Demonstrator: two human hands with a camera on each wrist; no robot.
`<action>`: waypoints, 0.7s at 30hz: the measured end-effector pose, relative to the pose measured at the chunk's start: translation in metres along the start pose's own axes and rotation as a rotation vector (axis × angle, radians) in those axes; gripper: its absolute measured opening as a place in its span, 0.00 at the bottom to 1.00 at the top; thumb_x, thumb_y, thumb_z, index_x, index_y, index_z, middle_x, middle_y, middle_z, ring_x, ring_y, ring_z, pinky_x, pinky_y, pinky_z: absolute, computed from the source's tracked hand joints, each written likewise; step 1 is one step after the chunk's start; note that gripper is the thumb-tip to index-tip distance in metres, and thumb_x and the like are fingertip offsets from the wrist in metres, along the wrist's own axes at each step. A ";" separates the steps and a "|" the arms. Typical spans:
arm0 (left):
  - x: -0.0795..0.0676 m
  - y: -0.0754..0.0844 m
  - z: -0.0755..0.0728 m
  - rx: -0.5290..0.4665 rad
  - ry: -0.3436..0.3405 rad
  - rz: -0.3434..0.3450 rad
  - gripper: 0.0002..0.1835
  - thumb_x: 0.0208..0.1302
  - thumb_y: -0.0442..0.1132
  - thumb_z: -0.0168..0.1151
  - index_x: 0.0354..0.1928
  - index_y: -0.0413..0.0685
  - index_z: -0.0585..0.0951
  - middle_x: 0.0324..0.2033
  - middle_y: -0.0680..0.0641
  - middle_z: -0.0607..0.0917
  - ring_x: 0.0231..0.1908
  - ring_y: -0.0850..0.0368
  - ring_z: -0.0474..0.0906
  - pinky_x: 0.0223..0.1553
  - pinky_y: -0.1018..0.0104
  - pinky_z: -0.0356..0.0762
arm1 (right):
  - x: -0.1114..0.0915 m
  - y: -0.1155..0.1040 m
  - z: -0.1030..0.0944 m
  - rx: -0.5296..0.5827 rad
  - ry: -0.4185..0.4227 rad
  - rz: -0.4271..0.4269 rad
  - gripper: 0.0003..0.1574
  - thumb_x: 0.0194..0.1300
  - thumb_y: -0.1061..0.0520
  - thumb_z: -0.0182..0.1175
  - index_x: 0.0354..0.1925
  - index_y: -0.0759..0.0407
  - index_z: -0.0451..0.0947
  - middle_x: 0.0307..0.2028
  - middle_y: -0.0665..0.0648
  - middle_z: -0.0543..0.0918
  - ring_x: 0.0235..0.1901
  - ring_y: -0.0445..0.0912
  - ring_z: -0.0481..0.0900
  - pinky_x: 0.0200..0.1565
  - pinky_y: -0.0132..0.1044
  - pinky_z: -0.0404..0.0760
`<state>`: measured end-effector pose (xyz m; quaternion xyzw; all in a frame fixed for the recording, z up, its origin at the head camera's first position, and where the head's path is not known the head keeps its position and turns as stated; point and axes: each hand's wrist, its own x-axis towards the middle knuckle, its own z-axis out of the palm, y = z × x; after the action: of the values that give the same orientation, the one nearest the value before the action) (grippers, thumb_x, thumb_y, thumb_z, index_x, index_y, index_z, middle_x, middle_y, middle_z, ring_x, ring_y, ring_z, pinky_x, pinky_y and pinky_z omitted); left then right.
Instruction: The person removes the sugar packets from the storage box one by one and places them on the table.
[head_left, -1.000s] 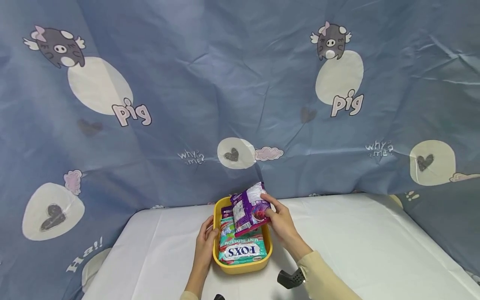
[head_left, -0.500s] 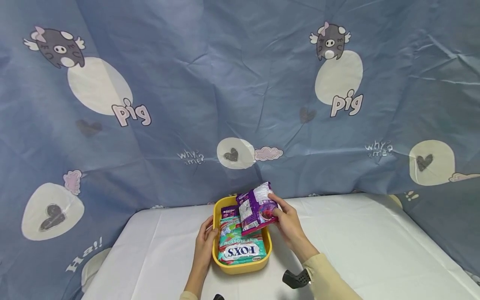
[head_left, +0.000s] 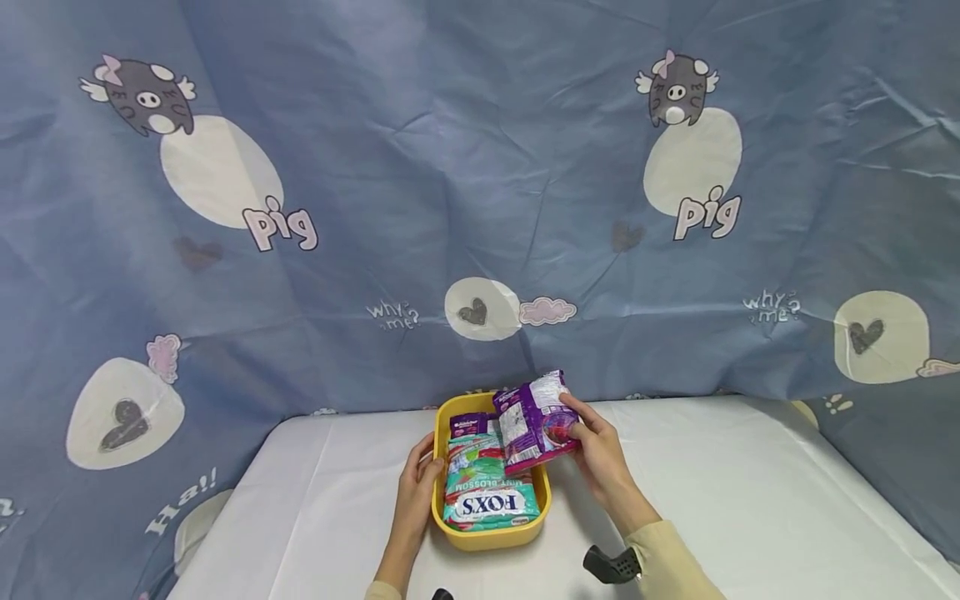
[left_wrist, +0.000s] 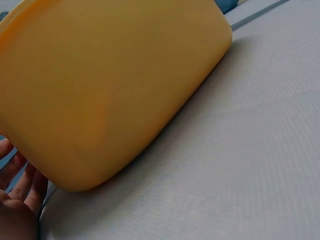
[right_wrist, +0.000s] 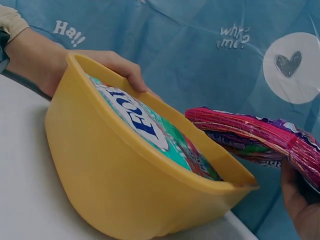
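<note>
Being gripped between the bent fingers and thumb of the right hand (head_left: 603,458), a shiny purple, pink-edged plastic packet (head_left: 536,421) is held tilted above the right far part of a yellow, round-cornered, deep-walled container (head_left: 491,540). Part of its width is carried out past the container's right wall. Inside the container, the near and middle part is filled by a glossy mint-green plastic packet lettered FOX'S (head_left: 487,492); beyond it, at the far left, a second purple packet (head_left: 468,424) is partly seen. The container's left side is held by the left hand (head_left: 414,487), with the thumb laid at the rim and the fingers set against the outer wall.

The container is stood on a broad surface (head_left: 337,500) covered in white cloth. Behind, the room is screened by a creased blue fabric sheet (head_left: 375,183), printed with winged grey pigs, pale ovals, hearts and the words "pig", "why me?" and "Ha!!". Beige sleeves (head_left: 667,558) are worn on both arms.

Compared with a second ago, the held packet has been shifted to the right relative to the container, and more of the two packets inside has been uncovered. The container is still steadied by the left hand.
</note>
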<state>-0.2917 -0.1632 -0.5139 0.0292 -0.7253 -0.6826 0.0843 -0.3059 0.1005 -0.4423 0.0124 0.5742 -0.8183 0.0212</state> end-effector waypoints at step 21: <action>0.001 0.000 -0.001 0.000 0.005 -0.002 0.23 0.62 0.45 0.48 0.61 0.63 0.64 0.59 0.53 0.66 0.59 0.54 0.66 0.58 0.54 0.67 | 0.002 -0.002 -0.029 0.019 0.037 -0.005 0.34 0.56 0.70 0.39 0.61 0.53 0.63 0.62 0.53 0.60 0.42 0.40 0.73 0.38 0.29 0.78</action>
<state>-0.2930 -0.1642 -0.5136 0.0318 -0.7252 -0.6825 0.0853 -0.3083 0.1287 -0.4505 0.0264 0.5667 -0.8235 0.0084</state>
